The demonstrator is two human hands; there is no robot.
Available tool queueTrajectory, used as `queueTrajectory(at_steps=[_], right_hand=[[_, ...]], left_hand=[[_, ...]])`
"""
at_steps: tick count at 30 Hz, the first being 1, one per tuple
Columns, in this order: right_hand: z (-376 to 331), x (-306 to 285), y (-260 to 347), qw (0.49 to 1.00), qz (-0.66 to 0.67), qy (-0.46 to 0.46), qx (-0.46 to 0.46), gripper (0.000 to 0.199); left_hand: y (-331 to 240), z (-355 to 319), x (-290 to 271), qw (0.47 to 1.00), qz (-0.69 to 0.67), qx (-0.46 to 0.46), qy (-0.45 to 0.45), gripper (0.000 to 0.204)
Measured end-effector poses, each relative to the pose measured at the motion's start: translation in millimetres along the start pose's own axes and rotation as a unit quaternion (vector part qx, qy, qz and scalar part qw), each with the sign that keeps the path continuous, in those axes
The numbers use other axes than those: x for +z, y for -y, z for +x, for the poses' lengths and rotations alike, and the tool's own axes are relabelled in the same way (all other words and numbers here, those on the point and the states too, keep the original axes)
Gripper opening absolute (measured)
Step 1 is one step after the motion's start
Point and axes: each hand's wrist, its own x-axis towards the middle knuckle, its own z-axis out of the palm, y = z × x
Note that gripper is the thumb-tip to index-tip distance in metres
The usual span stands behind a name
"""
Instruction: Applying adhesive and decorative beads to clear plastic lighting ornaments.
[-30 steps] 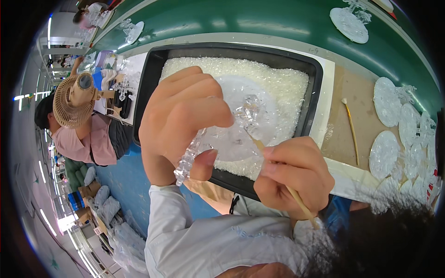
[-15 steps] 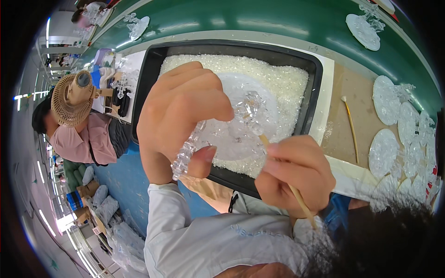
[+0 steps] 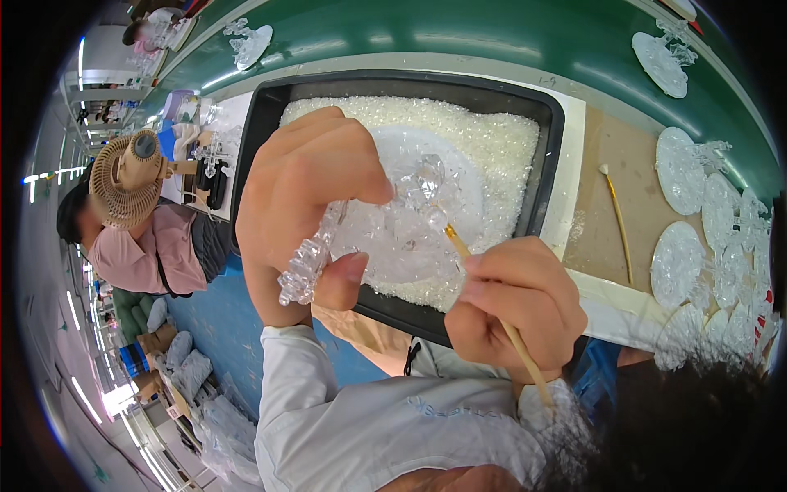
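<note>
Head view — left hand (image 3: 307, 201) grip pinching clear ornament (image 3: 385, 230); right hand (image 3: 516, 307) clamped on wooden stick (image 3: 512, 332).

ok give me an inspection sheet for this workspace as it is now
surface: green bench with a tan mat
job's things: clear crystal ornament, thin wooden stick, black tray of white granules
clutter: spare stick, clear round discs at right
grips: left hand holds the ornament; right hand holds the stick, tip on the ornament
cables: nothing seen
surroundings: a person in a straw hat at left
</note>
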Motion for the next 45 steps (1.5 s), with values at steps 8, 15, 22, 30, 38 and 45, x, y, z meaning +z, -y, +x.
queueTrajectory(at_steps=[8,15,22,30,38,45], right_hand=[[-6.2,-6.3,4.1,1.000,0.014,-0.013,-0.009,0.016],[-9.5,-5.4,3.1,0.999,0.020,-0.028,-0.019,0.016],[-10.4,-9.2,3.1,0.998,0.045,-0.025,-0.040,0.019],[-8.2,-8.7,4.8,0.999,0.031,-0.005,0.006,0.020],[-8.6,-12.0,5.6,0.999,0.033,-0.030,0.020,0.023],[-15.8,-11.8,2.6,0.996,0.061,-0.057,0.005,0.019]], left_hand=[[-2.4,2.0,-0.2,1.000,-0.009,-0.011,0.009,0.036],[-1.5,2.0,0.2,1.000,-0.002,-0.011,0.007,0.036],[1.6,4.7,-3.6,1.000,-0.011,-0.012,0.025,0.036],[0.0,0.1,1.0,0.999,-0.021,-0.028,-0.013,0.038],[3.1,0.3,-12.3,0.999,-0.014,-0.041,0.030,0.042],[3.1,1.1,-11.3,0.998,-0.033,-0.035,0.036,0.041]])
